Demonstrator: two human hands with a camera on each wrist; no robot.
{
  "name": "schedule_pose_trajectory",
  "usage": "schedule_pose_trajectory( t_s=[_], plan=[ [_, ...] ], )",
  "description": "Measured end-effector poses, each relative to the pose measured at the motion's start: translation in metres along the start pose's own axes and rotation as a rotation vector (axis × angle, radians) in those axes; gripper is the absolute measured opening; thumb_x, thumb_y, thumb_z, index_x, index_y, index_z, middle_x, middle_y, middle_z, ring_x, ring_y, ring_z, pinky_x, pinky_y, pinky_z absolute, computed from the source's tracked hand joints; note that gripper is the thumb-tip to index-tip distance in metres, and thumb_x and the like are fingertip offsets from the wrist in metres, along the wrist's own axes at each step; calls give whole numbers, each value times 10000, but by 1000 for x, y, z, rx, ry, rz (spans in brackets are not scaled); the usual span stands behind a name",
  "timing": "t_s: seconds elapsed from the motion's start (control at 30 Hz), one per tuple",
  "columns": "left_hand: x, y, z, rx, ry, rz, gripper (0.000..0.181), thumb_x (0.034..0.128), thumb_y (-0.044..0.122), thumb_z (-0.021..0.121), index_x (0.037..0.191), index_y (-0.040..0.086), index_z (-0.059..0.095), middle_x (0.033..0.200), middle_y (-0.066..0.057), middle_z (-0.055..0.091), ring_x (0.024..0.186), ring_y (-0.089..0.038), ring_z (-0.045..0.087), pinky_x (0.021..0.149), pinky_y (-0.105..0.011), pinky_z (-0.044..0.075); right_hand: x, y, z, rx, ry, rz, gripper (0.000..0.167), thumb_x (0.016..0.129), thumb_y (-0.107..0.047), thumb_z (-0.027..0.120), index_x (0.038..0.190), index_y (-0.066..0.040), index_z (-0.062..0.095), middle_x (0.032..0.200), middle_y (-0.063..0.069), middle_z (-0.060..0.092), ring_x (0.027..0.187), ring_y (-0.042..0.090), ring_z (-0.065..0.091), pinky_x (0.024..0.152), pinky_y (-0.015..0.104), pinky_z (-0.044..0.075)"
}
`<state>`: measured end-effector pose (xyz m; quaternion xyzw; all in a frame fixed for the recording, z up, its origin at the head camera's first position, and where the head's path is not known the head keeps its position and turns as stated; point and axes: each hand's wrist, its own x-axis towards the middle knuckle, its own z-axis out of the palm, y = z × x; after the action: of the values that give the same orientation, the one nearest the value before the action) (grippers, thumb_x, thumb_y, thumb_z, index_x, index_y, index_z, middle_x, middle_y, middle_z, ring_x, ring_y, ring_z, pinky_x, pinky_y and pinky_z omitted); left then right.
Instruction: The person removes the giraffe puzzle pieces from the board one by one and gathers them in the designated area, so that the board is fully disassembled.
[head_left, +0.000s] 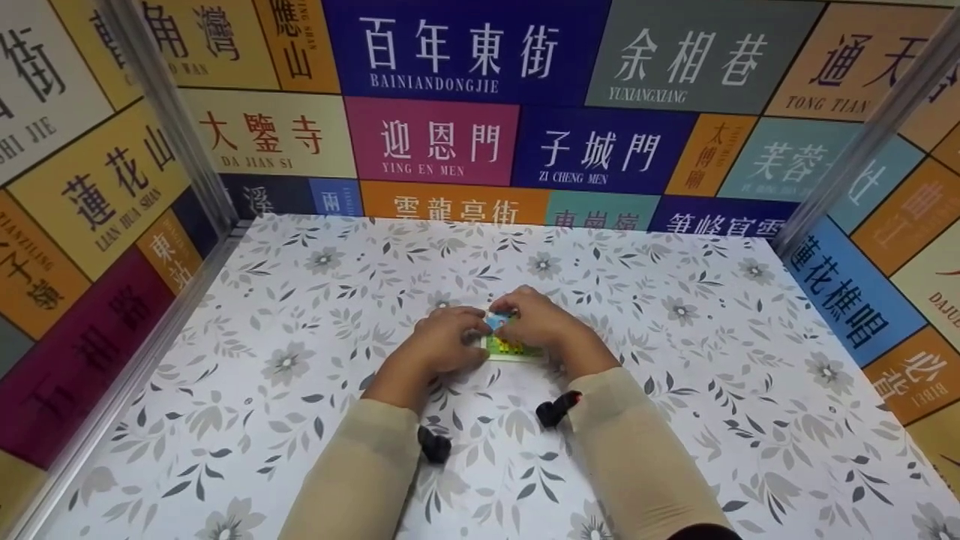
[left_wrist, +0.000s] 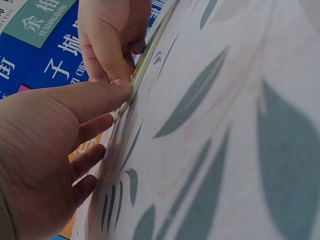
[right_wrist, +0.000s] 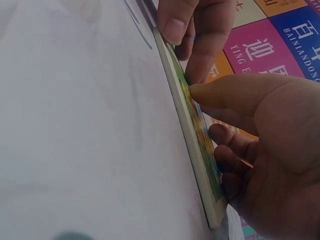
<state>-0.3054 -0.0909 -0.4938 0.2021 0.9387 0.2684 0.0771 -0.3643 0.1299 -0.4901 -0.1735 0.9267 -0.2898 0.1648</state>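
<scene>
A thin flat board [head_left: 517, 358] with a pale edge and a green, yellow and blue picture lies on the patterned tabletop. The left hand [head_left: 448, 341] holds its left side, thumb at the near corner; in the left wrist view that hand [left_wrist: 47, 145] has its thumb along the board's edge. Over the board's upper part is the right hand [head_left: 541, 322], its fingertips on the blue part of the picture. The right wrist view shows the right hand [right_wrist: 275, 135] with thumb and fingers bent against the picture side of the board [right_wrist: 192, 145]. Fingers cover much of the picture.
The white tabletop [head_left: 300, 450] has grey leaves and flowers. Behind it stands a wall of coloured panels [head_left: 450, 142] with Chinese writing, and similar panels line both sides. Clear-edged frame posts [head_left: 180, 127] rise at the corners. Black wrist devices [head_left: 556, 411] sit at both sleeves.
</scene>
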Motion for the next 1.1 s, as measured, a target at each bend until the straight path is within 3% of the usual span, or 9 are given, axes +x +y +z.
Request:
schedule_pose_trajectory(
  t_s=[0.23, 0.53, 0.8, 1.1],
  plan=[
    [-1, 1, 0, 0, -16, -34, 384, 961, 353, 746, 1336, 269, 731, 1647, 46, 528, 1615, -391, 342, 1286, -676, 278, 2, 0, 3, -16, 8, 13, 391, 952, -292, 763, 1335, -287, 684, 1421, 40, 548, 1362, 277, 509, 1203, 512, 433],
    [-1, -1, 1, 17, -12, -13, 393, 966, 351, 748, 1349, 266, 727, 1656, 60, 517, 1566, -360, 418, 1243, -656, 339, 2, -2, 4, 93, 62, -12, 357, 957, -136, 725, 1306, -204, 700, 1368, 64, 605, 1285, 282, 582, 1137, 480, 486],
    [2, 0, 2, 25, -30, -33, 419, 968, 378, 752, 1376, 290, 710, 1669, 80, 497, 1584, -361, 390, 1259, -646, 316, 5, -4, 2, 76, 87, 55, 338, 959, -88, 716, 1259, -239, 760, 1266, 28, 647, 1152, 245, 611, 1048, 443, 524],
    [2, 0, 1, 6, -36, -52, 456, 934, 414, 808, 1364, 295, 715, 1669, 87, 496, 1619, -374, 339, 1305, -652, 252, -4, -8, -9, 146, 67, 99, 344, 999, -158, 722, 1322, -276, 728, 1338, 7, 660, 1165, 236, 650, 965, 411, 573]
  ],
)
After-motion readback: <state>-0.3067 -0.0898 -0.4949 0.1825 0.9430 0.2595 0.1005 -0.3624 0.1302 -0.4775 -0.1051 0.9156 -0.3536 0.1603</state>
